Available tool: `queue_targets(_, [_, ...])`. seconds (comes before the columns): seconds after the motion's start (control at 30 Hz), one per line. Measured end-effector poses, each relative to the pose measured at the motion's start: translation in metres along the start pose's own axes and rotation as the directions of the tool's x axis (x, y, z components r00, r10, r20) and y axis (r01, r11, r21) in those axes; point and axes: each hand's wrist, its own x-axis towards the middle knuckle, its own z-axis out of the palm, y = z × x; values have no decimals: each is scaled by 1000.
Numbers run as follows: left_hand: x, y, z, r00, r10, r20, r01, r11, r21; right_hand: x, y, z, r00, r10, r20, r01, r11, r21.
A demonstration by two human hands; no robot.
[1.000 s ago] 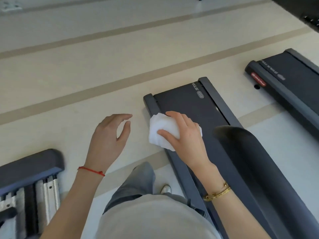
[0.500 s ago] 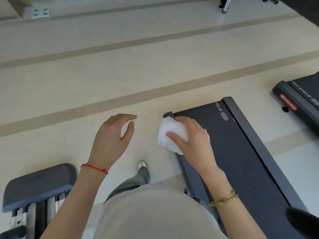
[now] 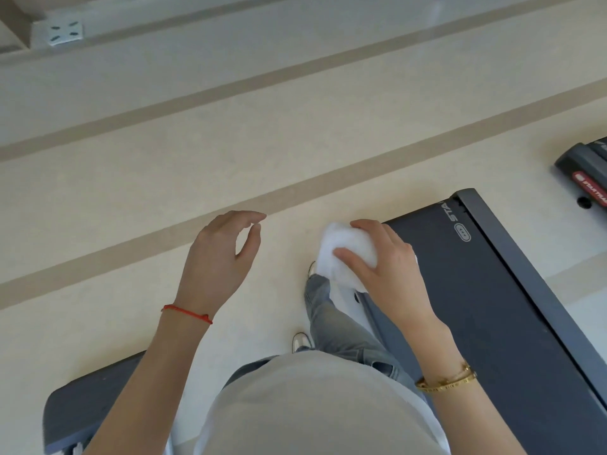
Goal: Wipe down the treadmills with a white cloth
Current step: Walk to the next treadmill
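Note:
A dark grey treadmill deck (image 3: 486,307) runs from the middle right toward the bottom right, its rear end facing away from me. My right hand (image 3: 391,274) grips a crumpled white cloth (image 3: 349,254) at the deck's rear left corner, fingers curled over it. Whether the cloth touches the deck cannot be told. My left hand (image 3: 220,261) hovers over the beige floor to the left, fingers loosely curved and holding nothing. A red string circles my left wrist, gold bangles my right.
The end of a second treadmill (image 3: 588,178) with a red label shows at the right edge. A third dark machine end (image 3: 88,408) sits at the bottom left. My legs and shoes (image 3: 300,341) stand between the machines. A floor socket plate (image 3: 64,32) lies at top left.
The view has swung left and the treadmill has slid rightward in frame. My right hand with the cloth moved to the deck's rear left corner. My left hand keeps its pose.

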Motion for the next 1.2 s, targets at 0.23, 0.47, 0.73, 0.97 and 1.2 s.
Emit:
queue_targets(0.23, [120, -21, 28, 1000, 7, 29, -6, 1000, -8, 122, 15, 5, 999, 16, -28, -15, 1000, 11])
queue_targets(0.47, [277, -10, 57, 998, 46, 52, -46, 999, 1, 266, 38, -27, 995, 51, -85, -48, 998, 40])
queue_targets(0.73, [425, 21, 112, 973, 147, 177, -142, 989, -44, 380, 83, -71, 979, 133, -152, -130, 991, 29])
queue_targets(0.97, [559, 66, 194, 876, 347, 334, -324, 938, -125, 451, 142, -108, 895, 324, -308, -317, 946, 71])
queue_targets(1.2, [707, 132, 297, 738, 525, 423, -468, 851, -239, 541, 217, -157, 740, 492, -458, -490, 862, 133])
